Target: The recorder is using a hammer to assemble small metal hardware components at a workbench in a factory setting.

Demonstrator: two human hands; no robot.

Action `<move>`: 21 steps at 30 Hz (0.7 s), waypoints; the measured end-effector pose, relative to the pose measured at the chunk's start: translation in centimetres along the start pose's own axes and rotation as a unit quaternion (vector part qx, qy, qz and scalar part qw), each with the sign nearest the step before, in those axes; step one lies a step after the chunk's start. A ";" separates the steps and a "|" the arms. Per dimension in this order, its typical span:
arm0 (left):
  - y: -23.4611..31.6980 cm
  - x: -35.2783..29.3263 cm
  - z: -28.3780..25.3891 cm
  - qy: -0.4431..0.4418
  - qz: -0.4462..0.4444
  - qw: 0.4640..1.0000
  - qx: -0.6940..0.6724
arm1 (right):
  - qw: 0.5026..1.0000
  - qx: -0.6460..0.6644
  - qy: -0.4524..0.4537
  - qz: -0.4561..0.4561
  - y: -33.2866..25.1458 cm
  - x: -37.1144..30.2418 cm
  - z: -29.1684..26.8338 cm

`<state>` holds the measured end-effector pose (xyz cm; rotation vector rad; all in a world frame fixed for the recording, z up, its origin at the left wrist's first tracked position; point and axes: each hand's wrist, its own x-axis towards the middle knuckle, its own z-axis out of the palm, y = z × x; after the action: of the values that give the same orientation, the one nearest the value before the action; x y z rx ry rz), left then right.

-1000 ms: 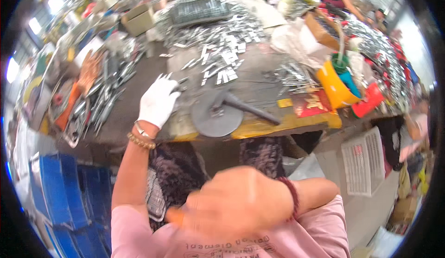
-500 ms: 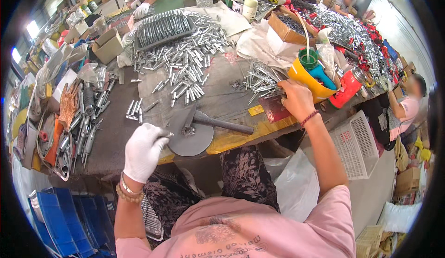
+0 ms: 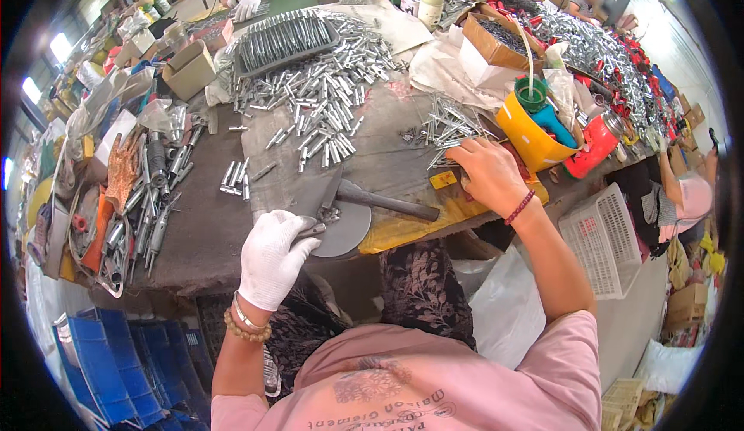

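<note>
My left hand (image 3: 273,264), in a white glove, is closed on a short silver metal cylinder (image 3: 312,231) at the left edge of a round grey metal disc (image 3: 350,235). On the disc rests a hammer (image 3: 391,201), its dark handle pointing right, with small metal bits beside its head. My bare right hand (image 3: 492,174) has its fingers bent at the near edge of a heap of thin metal pins (image 3: 446,125). Its fingertips are drawn together, and what they pinch is too small to make out. Farther back spreads a heap of silver cylinders (image 3: 325,113).
A black tray (image 3: 285,43) of similar cylinders stands behind the heap. Right of my right hand are a yellow container (image 3: 531,132) and a red bottle (image 3: 593,148). Tools (image 3: 155,191) crowd the table's left. Co-workers sit at the far side and right.
My left hand has moved right, to the disc, and the cylinder in it now shows more plainly. My right hand has shifted left along the pins. The whole view has shifted slightly.
</note>
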<state>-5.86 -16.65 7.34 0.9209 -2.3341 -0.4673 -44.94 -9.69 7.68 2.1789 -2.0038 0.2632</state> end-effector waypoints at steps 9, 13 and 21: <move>-0.9 -0.7 0.4 0.016 0.005 1.000 -0.013 | 0.999 -0.031 -0.012 0.018 0.5 1.4 0.7; -1.0 -1.2 0.4 0.009 -0.012 1.000 0.006 | 0.999 -0.016 0.023 -0.041 1.1 1.5 0.8; -1.6 -2.1 1.3 0.027 -0.005 0.999 -0.018 | 0.968 0.199 0.079 -0.131 -11.2 0.7 -1.2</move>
<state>-4.63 -16.19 4.70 0.9173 -2.2655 -0.4818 -33.69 -9.12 8.94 2.5266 -1.6640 0.8349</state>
